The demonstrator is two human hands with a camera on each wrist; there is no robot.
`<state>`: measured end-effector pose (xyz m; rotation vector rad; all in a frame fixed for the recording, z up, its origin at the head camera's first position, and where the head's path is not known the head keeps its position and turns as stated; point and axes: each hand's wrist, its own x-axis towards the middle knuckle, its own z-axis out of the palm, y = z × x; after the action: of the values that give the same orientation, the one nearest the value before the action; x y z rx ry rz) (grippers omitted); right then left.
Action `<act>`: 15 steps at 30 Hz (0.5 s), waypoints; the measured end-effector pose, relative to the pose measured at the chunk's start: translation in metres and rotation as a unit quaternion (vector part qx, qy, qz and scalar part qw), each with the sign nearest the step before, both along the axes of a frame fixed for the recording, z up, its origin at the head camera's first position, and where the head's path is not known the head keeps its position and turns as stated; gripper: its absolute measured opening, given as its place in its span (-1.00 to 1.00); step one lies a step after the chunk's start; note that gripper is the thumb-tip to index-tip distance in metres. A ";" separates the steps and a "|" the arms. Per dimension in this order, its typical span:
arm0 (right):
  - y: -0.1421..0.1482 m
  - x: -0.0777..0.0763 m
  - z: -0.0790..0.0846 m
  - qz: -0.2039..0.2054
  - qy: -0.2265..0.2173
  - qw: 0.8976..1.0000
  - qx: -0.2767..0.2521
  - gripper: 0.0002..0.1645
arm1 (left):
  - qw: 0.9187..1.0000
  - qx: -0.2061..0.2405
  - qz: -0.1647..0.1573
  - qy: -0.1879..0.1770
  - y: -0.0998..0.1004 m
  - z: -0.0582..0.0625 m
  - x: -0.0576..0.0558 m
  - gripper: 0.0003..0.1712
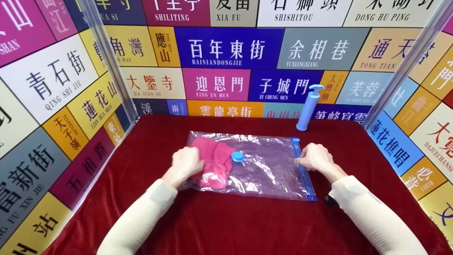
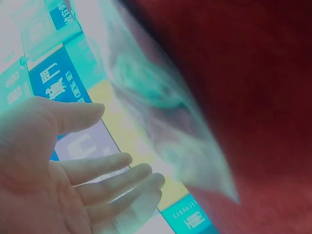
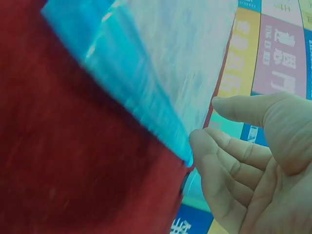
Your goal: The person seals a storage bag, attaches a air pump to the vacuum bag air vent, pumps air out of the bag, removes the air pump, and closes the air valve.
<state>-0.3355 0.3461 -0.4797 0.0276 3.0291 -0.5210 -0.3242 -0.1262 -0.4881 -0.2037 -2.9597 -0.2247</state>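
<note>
A clear plastic vacuum storage bag lies flat on the dark red cloth, a folded pink cloth inside its left half. Its round blue valve faces up, and a blue zip strip runs down its right end. At the bag's left end is my left hand; in the left wrist view its thumb and fingers are spread apart, holding nothing. Beside the zip strip is my right hand. The right wrist view shows its thumb apart from loosely bent fingers, close to the strip's end.
Behind the bag's right end stands a blue hand pump with a T-shaped handle. A dark object is partly hidden by the right sleeve. Panels printed with place names enclose the table at back and sides.
</note>
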 end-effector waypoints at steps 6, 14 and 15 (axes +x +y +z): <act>-0.025 -0.004 0.002 0.033 0.025 0.999 0.013 -0.68 | 1.000 -0.015 -0.025 -0.007 0.026 -0.001 -0.011 -0.54; -0.059 -0.005 0.002 0.079 0.051 0.995 0.023 -0.67 | 0.998 -0.008 -0.063 -0.027 0.056 0.003 -0.023 -0.55; -0.064 -0.005 0.002 0.084 0.053 0.995 0.024 -0.65 | 0.997 -0.007 -0.068 -0.031 0.059 0.003 -0.024 -0.56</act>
<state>-0.3404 0.2824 -0.4777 -0.2588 3.1074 -0.4500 -0.3479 -0.0672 -0.4855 -0.4066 -3.0127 -0.2324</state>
